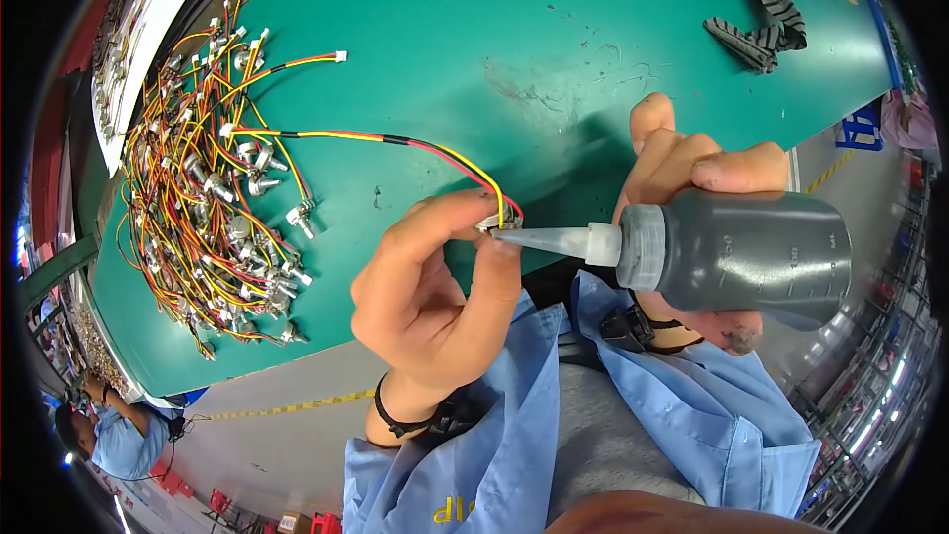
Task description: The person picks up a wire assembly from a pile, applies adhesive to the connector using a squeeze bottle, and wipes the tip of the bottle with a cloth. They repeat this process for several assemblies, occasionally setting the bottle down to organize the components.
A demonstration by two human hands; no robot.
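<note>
My left hand [435,287] pinches a small metal potentiometer [499,222] between thumb and fingertips. Red and yellow wires [395,140] run from it, banded in black, to a white connector on the pile's edge. In my right hand [682,163] is a squeeze bottle [761,255] full of dark liquid, lying on its side with fingers wrapped round it. Its pale tapered nozzle [554,239] points left, the tip at the potentiometer by my left thumb. Whether any liquid is coming out I cannot make out.
A heap of wired potentiometers [213,188] covers the left of the green table [445,49]. Grey striped cloth [761,40] lies at the far right. A white sheet [148,30] holding more parts is at the far left. Another person [124,435] works beyond the table, lower left.
</note>
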